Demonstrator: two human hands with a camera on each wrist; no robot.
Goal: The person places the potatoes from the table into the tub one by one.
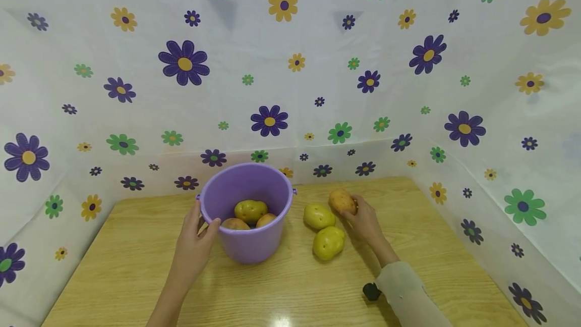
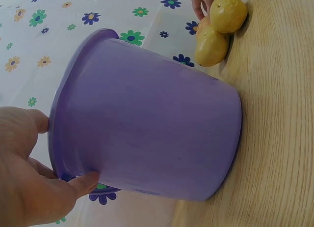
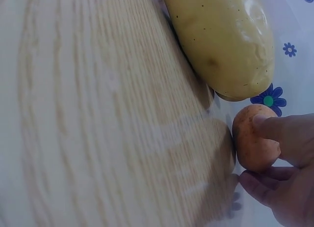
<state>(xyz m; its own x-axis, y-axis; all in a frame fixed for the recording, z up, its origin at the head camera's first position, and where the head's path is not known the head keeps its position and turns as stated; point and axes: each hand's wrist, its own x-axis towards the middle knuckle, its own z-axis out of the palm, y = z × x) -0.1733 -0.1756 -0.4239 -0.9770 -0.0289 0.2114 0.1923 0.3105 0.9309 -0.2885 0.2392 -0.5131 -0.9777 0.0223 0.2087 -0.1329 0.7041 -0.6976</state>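
In the head view, my left hand (image 1: 192, 246) grips the upright purple bucket (image 1: 251, 247), three potatoes (image 1: 251, 212) inside it; my right hand (image 1: 365, 220) holds a brown potato (image 1: 341, 201) just beside two yellow potatoes (image 1: 329, 242); in the left wrist view, my grip at the bucket's edge seems a steadying one; in the right wrist view, I pinch the brown potato, so picking up looks the step in hand; next calls for a secure lift, clear of its neighbours.
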